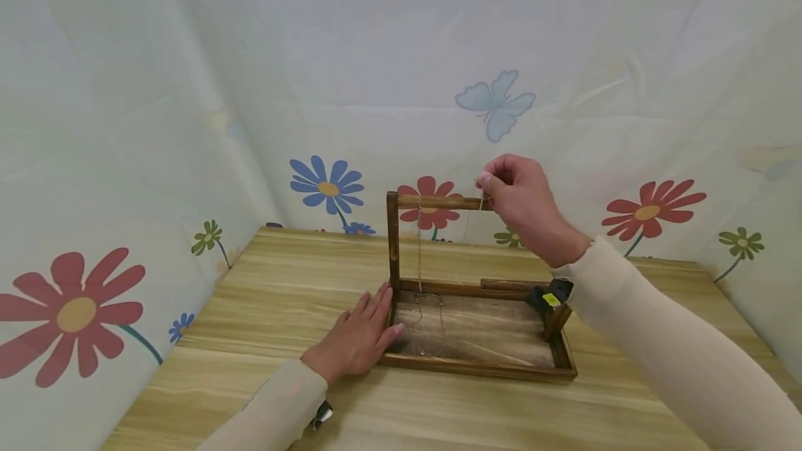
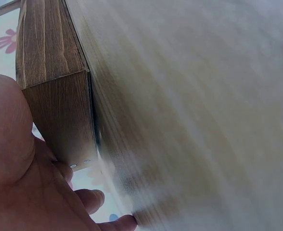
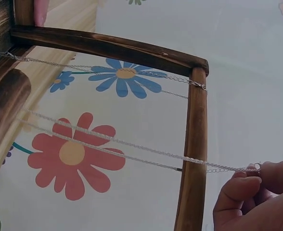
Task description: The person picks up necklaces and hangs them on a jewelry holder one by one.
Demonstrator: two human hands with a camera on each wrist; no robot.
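A brown wooden jewelry stand (image 1: 476, 366) has a shallow tray with an upright frame and top bar above it. My right hand (image 1: 525, 197) is raised at the right part of the bar and pinches the end of a thin silver necklace (image 3: 108, 140) between thumb and fingertips. In the right wrist view this chain runs in two strands past the bar. A second necklace (image 1: 419, 246) hangs from the bar's left part, its lower end lying in the tray. My left hand (image 1: 356, 336) rests against the tray's left side, fingers extended along the wood (image 2: 59, 115).
The stand sits on a light wood-grain table (image 1: 301, 256). Behind it hangs a white cloth backdrop (image 1: 376, 75) printed with flowers and a butterfly. A black wrist camera (image 1: 548, 296) with a yellow sticker overlaps the tray's right end.
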